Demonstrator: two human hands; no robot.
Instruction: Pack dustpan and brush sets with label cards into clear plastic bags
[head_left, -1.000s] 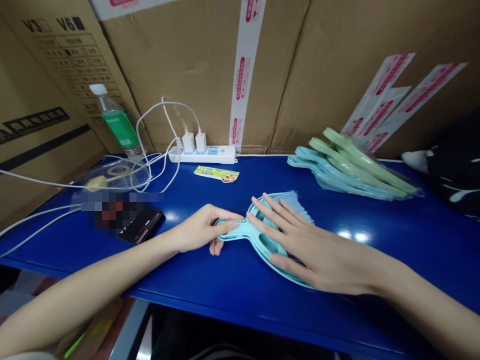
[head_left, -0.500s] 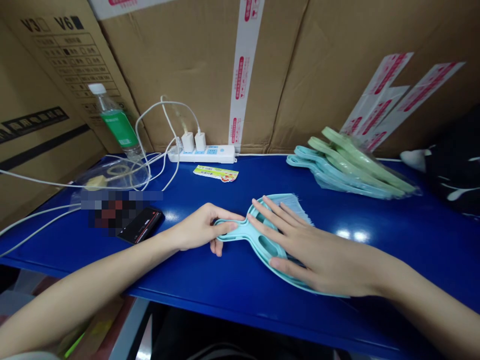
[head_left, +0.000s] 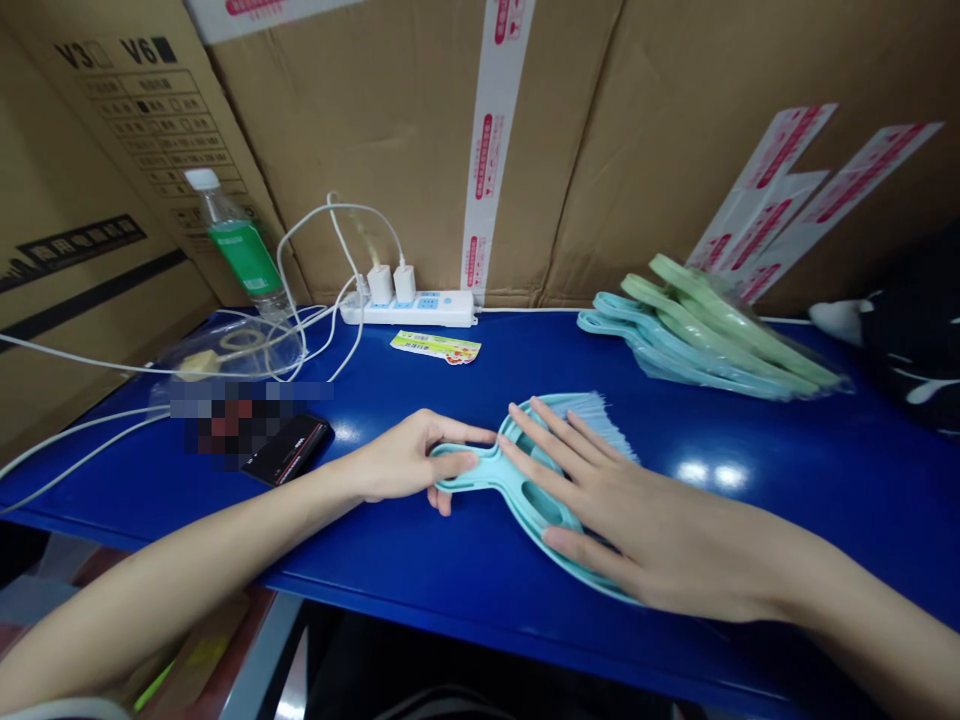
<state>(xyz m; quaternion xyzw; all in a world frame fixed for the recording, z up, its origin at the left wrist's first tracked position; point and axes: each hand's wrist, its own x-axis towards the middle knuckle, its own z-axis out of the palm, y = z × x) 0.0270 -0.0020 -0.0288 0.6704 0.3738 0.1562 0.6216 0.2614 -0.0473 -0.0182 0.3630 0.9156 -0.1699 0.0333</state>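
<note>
A light blue plastic hand brush with dustpan (head_left: 531,492) lies flat on the blue table (head_left: 465,570), handle pointing left, bristles toward the back right. My left hand (head_left: 401,464) pinches the handle end between thumb and fingers. My right hand (head_left: 622,510) lies flat on the wide part of the brush, fingers stretched and spread, pressing it down. A bagged stack of blue and green brushes (head_left: 697,330) lies at the back right.
Cardboard boxes (head_left: 420,130) wall the back. A white power strip (head_left: 409,308) with chargers and cables, a water bottle (head_left: 236,245), a small label (head_left: 435,347), a black device (head_left: 289,449) and a clear bag (head_left: 225,350) sit on the left.
Nothing of note has moved; both hands stay on the brush, which sits in nearly the same place. The view shifted slightly.
</note>
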